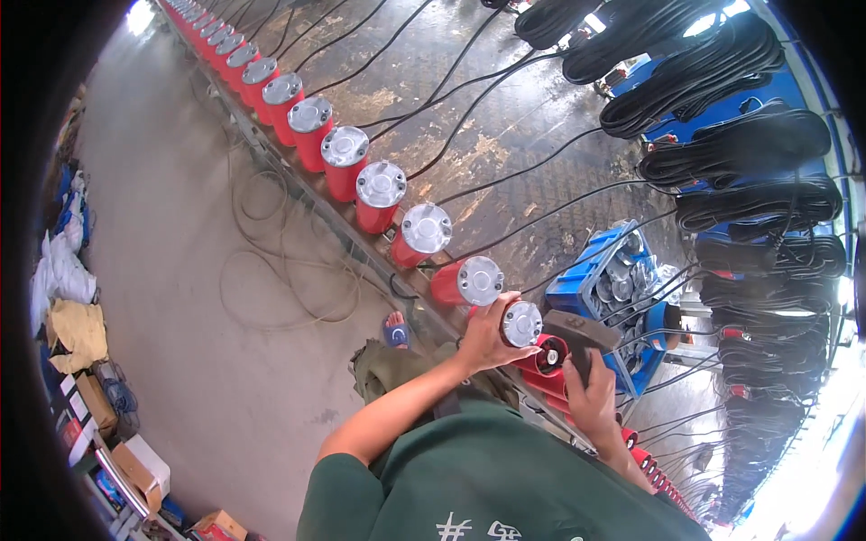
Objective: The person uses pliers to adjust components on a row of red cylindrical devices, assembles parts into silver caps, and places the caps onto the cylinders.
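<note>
Cylinder (521, 325) snug in my left hand's (485, 339) grip, hammer (582, 331) clutched in my right hand (592, 397), blue crate (570, 290) nearby

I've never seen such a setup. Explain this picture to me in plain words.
You are looking down through a wide camera worn on a person's head; no machine, just bare hands. The left hand grips a round silver cap; the right hand holds a hammer. Between them is an open red cylinder. Capped red cylinders line the edge of a worn surface, with black cables running across it toward coiled bundles. A blue crate holds metal discs.
</note>
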Demonstrator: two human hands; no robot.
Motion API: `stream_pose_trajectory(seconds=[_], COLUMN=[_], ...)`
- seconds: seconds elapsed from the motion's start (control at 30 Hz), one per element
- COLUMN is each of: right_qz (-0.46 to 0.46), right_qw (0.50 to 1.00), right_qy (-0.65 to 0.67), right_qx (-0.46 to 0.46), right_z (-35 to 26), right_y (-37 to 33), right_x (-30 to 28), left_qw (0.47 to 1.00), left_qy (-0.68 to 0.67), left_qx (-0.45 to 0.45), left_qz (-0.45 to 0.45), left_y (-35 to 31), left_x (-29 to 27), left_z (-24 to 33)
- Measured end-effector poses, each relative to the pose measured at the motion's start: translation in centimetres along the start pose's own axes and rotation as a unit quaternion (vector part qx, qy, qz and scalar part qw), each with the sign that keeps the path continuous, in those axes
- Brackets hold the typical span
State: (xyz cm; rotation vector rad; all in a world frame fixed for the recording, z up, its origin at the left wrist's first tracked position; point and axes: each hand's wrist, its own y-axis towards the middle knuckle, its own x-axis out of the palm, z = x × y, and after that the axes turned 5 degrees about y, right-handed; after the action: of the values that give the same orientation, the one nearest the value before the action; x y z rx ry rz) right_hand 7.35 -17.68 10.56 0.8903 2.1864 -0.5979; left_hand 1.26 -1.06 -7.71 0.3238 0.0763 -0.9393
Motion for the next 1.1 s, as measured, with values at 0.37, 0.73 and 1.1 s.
stream_pose_trajectory(seconds=[0.37,0.73,1.1], right_qz=[-0.052,-0.099,-0.072], right_qw=[0.994,0.987,0.994], right_qy=[0.067,0.109,-0.017], right_qx=[0.071,0.071,0.076], right_z=[0.0,2.9,1.2], right_y=[0.4,1.9,1.7], right_x=[-1.6,0.8,2.8], left_qw=[1.0,0.999,1.0], left_qy=[-0.029,-0.005,-0.027], left_qx=[-0.01,0.046,0.015], left_qz=[0.004,0.006,0.004], left_y=[0.2,0.5,0.0], left_x=[0.4,0.5,0.7], left_z=[-0.3,-0.6,-0.6])
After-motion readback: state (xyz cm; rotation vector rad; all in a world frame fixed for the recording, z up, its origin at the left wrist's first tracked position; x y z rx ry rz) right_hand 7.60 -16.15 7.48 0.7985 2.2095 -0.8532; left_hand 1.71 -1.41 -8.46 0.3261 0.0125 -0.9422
